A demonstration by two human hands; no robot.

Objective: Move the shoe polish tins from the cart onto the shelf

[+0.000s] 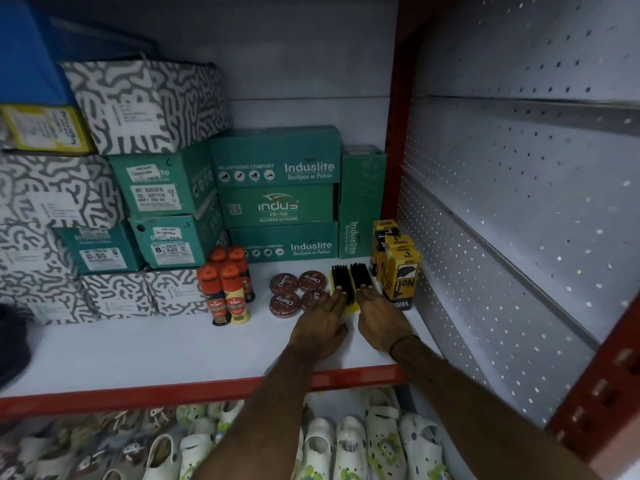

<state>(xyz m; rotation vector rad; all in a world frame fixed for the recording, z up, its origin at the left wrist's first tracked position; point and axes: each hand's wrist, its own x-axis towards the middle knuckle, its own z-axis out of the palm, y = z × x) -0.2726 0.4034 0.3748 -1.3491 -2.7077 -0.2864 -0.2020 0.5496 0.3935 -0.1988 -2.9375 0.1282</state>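
Several round brown "Cherry" shoe polish tins (pixel 284 283) lie flat in a close cluster on the white shelf (pixel 173 348); the near right tin (pixel 309 300) is partly hidden by my left hand. My left hand (pixel 322 323) lies flat with fingers spread, its tips on the near end of the left black-bristled brush (pixel 341 278). My right hand (pixel 381 322) is also flat, fingertips touching the near end of the right brush (pixel 360 273). Neither hand grips anything. The cart is out of view.
Kiwi liquid polish bottles (pixel 227 289) stand left of the tins. Yellow Venus boxes (pixel 398 268) stand against the perforated right wall. Green Induslite shoe boxes (pixel 282 199) and patterned boxes (pixel 138 105) fill the back and left. White clogs (pixel 346 448) sit below the red shelf edge (pixel 207 389).
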